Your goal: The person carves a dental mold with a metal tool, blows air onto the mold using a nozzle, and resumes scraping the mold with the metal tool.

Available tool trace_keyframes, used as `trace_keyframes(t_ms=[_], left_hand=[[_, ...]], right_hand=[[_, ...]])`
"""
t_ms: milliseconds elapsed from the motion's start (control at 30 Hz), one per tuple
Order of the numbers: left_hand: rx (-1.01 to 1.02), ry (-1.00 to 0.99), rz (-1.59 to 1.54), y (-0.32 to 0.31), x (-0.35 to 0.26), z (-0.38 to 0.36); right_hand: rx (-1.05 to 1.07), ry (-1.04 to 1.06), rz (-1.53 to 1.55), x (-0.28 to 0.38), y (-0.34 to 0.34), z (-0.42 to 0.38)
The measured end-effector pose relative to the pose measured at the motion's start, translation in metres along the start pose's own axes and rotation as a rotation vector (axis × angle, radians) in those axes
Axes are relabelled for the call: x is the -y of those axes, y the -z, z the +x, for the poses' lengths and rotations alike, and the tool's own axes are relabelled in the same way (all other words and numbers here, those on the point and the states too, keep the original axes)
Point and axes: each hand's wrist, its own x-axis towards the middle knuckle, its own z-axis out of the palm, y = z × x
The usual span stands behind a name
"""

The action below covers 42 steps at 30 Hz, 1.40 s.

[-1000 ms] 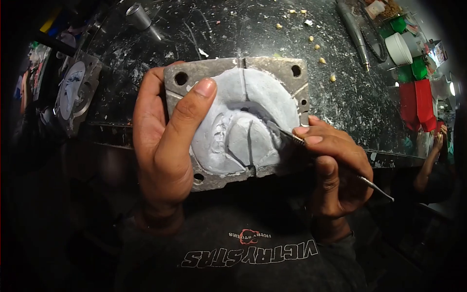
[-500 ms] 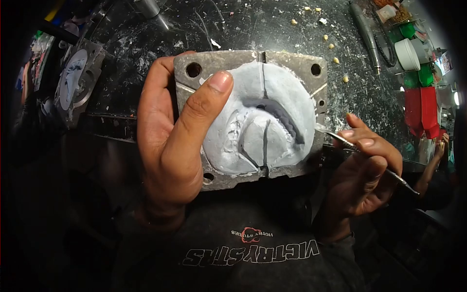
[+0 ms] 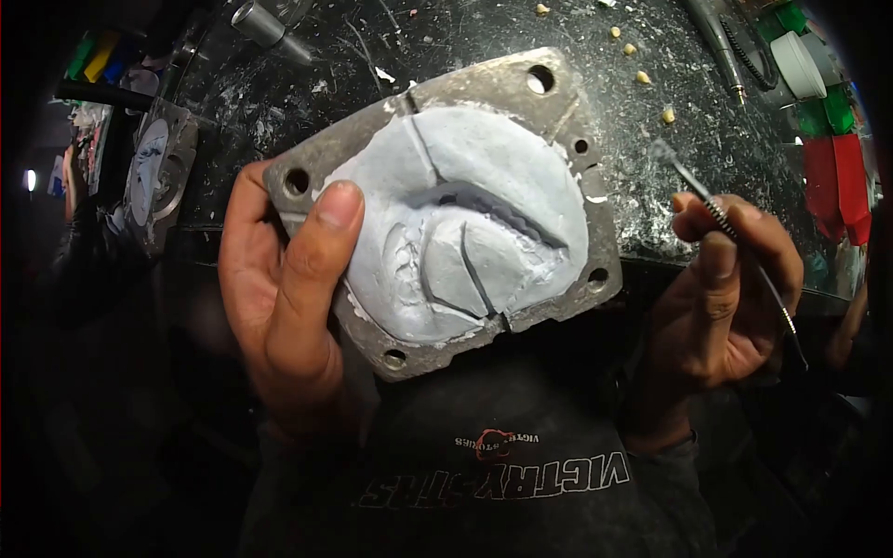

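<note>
A grey metal flask half with corner holes is tilted in front of my torso. Pale plaster fills it, shaped with a curved groove and a raised middle. My left hand grips its left side, thumb on the plaster and fingers behind. My right hand is closed round a thin metal carving tool, off to the right of the flask. The tool's flat tip points up and left, apart from the plaster, with some white material on it.
Several small yellowish pieces lie on the dark, scratched worktop. A handpiece, a white round container and red bins are at the right. Another flask half stands left, a metal cylinder behind.
The flask has turned counter-clockwise and its upper right corner has risen. My right hand has moved right, and the tool tip has left the plaster's right edge.
</note>
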Motion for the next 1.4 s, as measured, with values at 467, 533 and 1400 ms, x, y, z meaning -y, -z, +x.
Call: trace_keyframes(t_ms=[467, 533, 1400], left_hand=[[0.023, 0.105, 0.058, 0.016, -0.002, 0.008], [0.003, 0.092, 0.044, 0.010, -0.002, 0.007], [-0.042, 0.044, 0.001, 0.003, 0.000, 0.001]], right_hand=[[0.381, 0.087, -0.097, 0.009, 0.008, 0.000], [0.558, 0.110, -0.182, 0.018, 0.013, 0.001], [0.531, 0.209, -0.347, 0.030, -0.006, -0.010]])
